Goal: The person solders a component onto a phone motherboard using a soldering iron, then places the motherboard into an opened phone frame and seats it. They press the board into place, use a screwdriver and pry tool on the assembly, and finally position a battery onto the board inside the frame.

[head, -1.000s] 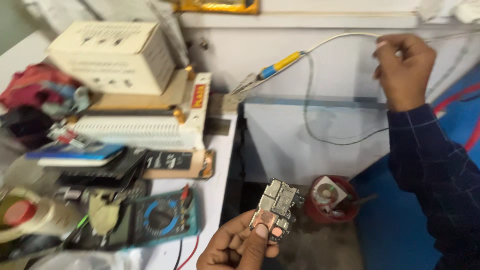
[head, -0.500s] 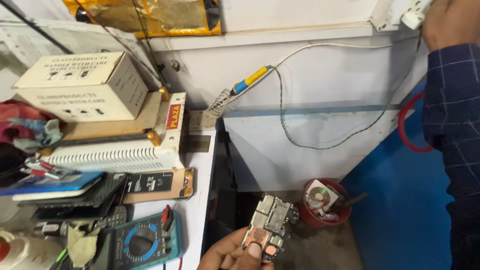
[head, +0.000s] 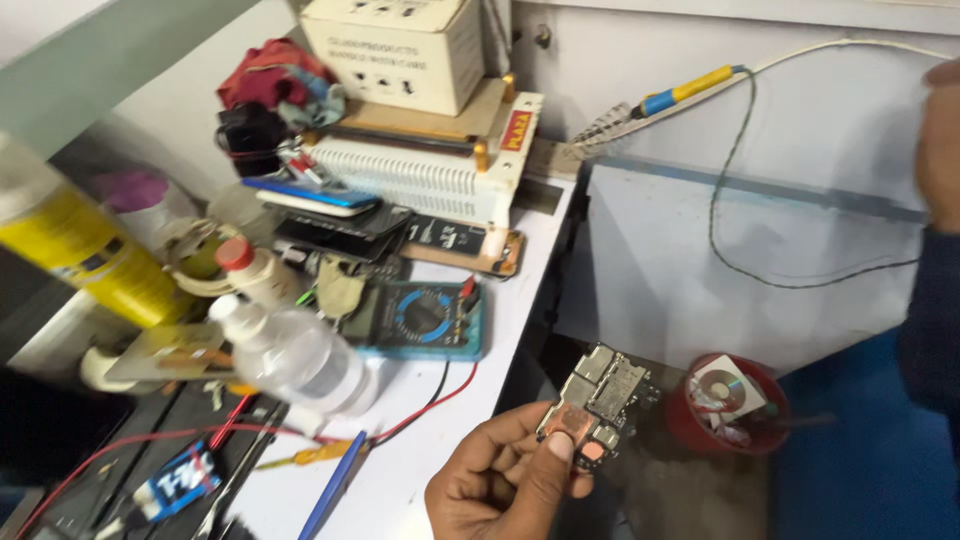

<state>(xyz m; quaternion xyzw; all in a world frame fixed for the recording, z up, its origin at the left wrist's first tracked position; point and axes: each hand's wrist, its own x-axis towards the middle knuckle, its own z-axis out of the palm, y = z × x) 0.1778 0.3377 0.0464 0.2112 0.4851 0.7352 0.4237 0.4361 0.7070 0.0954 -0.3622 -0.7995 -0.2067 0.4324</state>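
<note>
My left hand (head: 500, 490) is low in the middle of the view, shut on a small phone circuit board (head: 605, 400) with metal shields, pinched between thumb and fingers beside the white bench edge (head: 520, 330). My right hand (head: 942, 130) is raised at the far right edge, blurred and mostly cut off, with a dark blue sleeve below it. A white cable (head: 860, 45) runs towards that hand from a soldering iron (head: 680, 92) with a yellow and blue handle. Whether the right hand grips the cable is not visible.
The bench holds a blue multimeter (head: 420, 320) with red and black leads, a clear plastic bottle (head: 300, 360), a yellow spray can (head: 70, 250), phones, a white machine (head: 420, 170) and a cardboard box (head: 400, 40). A red bin (head: 730, 400) stands on the floor.
The view has swung left and down over the bench. My left hand still holds the circuit board. My right hand has dropped from the top right corner to the right edge.
</note>
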